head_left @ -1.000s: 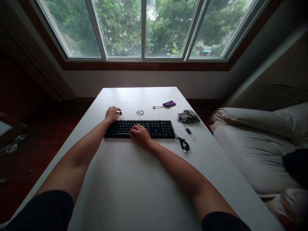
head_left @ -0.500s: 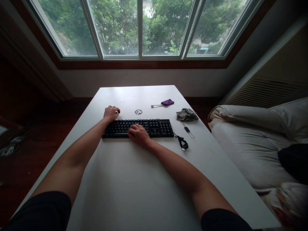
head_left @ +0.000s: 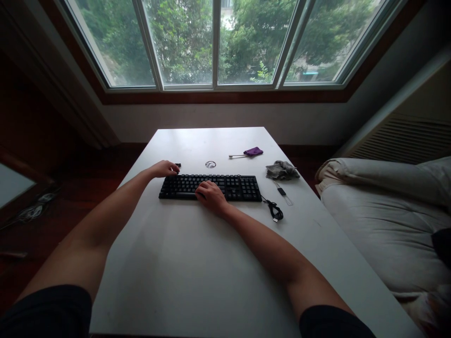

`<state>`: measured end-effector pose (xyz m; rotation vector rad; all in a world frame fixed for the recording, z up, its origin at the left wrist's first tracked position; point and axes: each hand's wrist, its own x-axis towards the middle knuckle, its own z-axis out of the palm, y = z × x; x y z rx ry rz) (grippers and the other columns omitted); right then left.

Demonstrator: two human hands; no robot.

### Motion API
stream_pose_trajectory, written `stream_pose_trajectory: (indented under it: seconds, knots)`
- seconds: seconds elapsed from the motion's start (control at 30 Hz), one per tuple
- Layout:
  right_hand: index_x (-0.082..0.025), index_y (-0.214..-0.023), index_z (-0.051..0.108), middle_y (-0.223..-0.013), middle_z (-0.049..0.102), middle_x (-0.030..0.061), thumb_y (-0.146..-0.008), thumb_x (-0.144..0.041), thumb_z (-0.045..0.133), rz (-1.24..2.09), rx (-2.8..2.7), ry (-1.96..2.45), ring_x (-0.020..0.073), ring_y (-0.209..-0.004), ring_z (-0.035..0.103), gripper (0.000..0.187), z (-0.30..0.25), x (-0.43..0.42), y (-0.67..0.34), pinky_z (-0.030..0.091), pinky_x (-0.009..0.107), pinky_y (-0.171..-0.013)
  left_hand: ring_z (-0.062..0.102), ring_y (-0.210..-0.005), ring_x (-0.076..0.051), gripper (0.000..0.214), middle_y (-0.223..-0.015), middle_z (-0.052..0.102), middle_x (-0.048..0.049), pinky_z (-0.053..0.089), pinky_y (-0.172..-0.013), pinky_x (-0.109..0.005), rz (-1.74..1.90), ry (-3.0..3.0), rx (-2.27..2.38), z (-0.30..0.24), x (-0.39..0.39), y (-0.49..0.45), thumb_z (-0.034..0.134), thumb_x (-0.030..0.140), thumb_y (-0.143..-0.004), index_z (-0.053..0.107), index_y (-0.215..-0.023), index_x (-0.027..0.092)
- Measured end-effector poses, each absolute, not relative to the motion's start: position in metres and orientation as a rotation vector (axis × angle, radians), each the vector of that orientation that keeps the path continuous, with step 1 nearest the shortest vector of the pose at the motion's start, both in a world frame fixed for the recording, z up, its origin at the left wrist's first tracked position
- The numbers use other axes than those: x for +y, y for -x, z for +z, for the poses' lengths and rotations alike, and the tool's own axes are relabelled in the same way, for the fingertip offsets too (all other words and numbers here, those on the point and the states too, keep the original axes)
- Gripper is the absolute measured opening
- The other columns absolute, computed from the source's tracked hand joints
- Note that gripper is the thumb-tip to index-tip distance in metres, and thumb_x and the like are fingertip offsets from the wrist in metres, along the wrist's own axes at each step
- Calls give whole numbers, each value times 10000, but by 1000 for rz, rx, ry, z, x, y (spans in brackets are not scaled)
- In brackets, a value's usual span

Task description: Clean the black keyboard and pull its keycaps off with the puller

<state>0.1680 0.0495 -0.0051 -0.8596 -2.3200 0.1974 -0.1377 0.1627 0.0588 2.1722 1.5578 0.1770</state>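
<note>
A black keyboard lies across the far half of the white table. My right hand rests on its front edge with the fingers curled down onto the keys. My left hand is just beyond the keyboard's left end, fingers pinched beside a small black object on the table. Whether it grips that object is unclear.
The keyboard's cable and plug lie coiled to the right. Behind are a small round ring-like item, a purple pouch with a stick, a crumpled grey cloth and a clear strip. A bed stands at right.
The camera has shifted slightly. My left hand has slid a little toward the small black object; my right hand stays on the keyboard.
</note>
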Motion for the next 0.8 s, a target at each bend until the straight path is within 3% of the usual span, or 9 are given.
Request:
stream_pose_trajectory:
  seconds: [0.4,0.63,0.8]
  knots:
    - [-230,-946,706,-1017,651,67,-992,-280,592,206,-2315,856,216,-986,534,133,-4,49,-168,412,363,-915,648,-869,-212,319,-959,751,-24,483,-813,-272,267,-2236,1562,52,150,124,659,437,-709,827,-940,294]
    - [-231,-953,709,-1020,653,69,-992,-269,586,217,-2317,860,221,-994,538,134,-3,48,-168,411,367,-914,656,-853,-201,303,-961,735,-32,496,-804,-276,257,-2354,1511,50,145,121,632,393,-730,796,-947,260]
    - [-232,-951,706,-1023,653,67,-991,-273,591,211,-2322,861,217,-993,538,129,-4,49,-168,411,364,-918,664,-893,-218,346,-969,748,-33,493,-812,-281,296,-2271,1583,46,142,123,634,451,-752,799,-988,260]
